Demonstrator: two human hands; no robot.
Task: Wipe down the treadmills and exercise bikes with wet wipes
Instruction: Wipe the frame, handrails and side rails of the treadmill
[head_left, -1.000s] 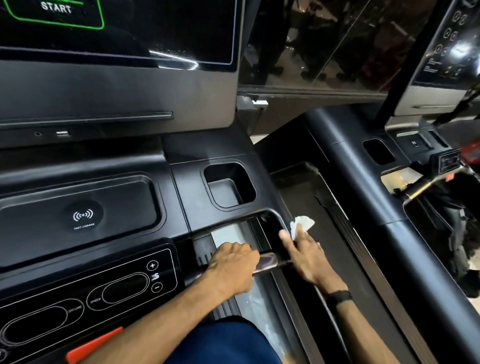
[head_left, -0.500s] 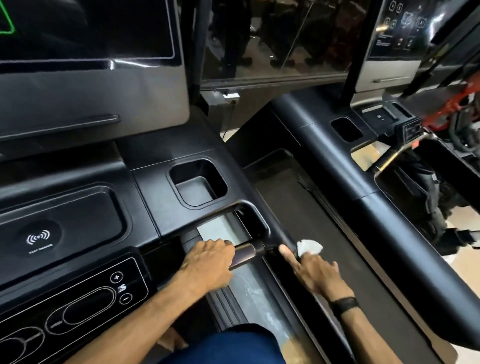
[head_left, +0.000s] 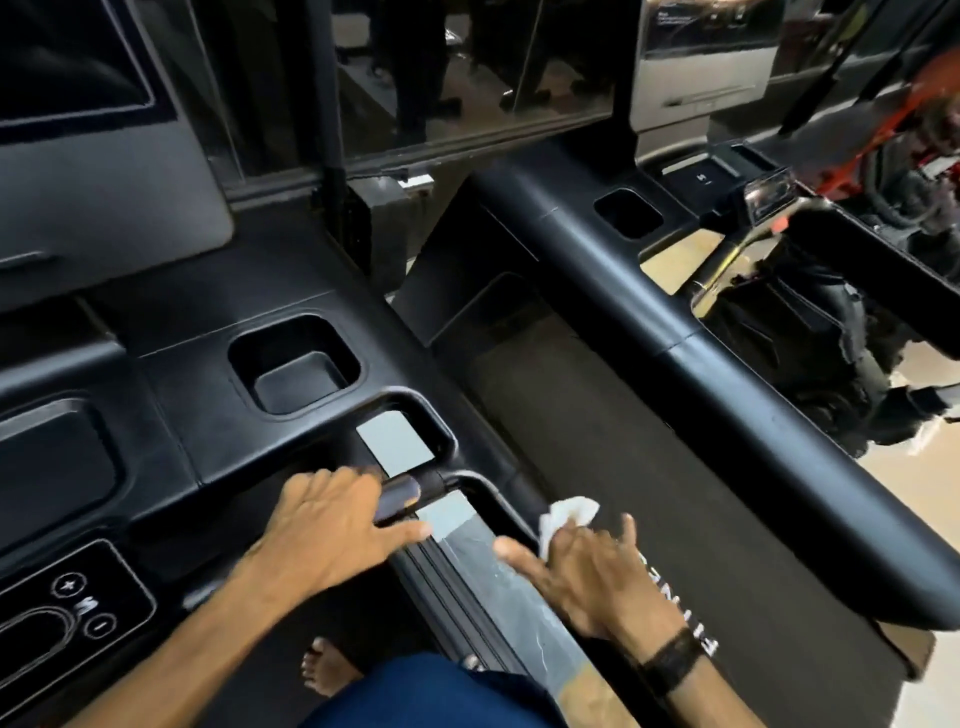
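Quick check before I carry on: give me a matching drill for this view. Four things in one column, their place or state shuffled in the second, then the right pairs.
Column one:
1. left hand
2. wet wipe
3. cup holder
4. black wristband

Column two:
A. recessed in the console, nothing in it
B. on the right wrist
C. resting over the handle bar, fingers loosely spread
D. white, bunched under the right hand on the side rail

Pairs: 1-C, 2-D, 3-A, 4-B
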